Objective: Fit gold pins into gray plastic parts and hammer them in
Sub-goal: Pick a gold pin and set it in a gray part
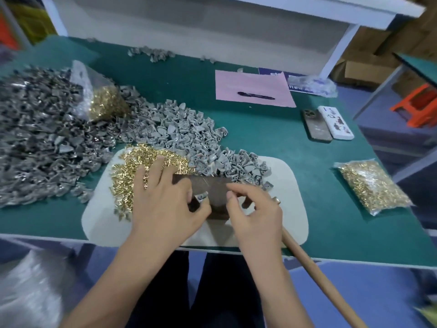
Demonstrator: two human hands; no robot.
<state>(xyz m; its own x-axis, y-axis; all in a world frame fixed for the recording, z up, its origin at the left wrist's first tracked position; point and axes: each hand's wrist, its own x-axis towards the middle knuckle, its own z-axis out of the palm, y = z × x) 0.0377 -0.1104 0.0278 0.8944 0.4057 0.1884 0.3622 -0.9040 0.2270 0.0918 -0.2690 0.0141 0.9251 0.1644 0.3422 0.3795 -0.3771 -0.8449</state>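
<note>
The left hand (pixel 165 200) pinched one gray plastic part (pixel 201 197) between thumb and a finger, holding it down on the dark block (pixel 208 192) at the centre of the white mat (pixel 290 185). The other fingers spread toward eleven o'clock, resting over the loose gold pins (pixel 132 171) heaped on the mat's near-left. The right hand (pixel 255 209) came in from four o'clock, thumb and forefinger pressed together just beside the part; whether a pin sat between those tips could not be told, it was too small to see. A wooden hammer handle (pixel 314 268) ran under that wrist toward five o'clock, its head hidden.

More unpinned parts lay piled at twelve to one o'clock of the block, touching its far edge. A darker, bigger heap (pixel 40 129) filled nine to ten o'clock, with an open bag of pins (pixel 104 102) against it. A sealed bag (pixel 371 185) sat well apart at three o'clock.

By my read the part was light, rigid and oddly curved, likely to tip or skate on the block, so gripping its flanks low and leaving the socket clear looked right. The pin seemed tiny, smooth and easy to fumble; best taken by the head end, tip down.
</note>
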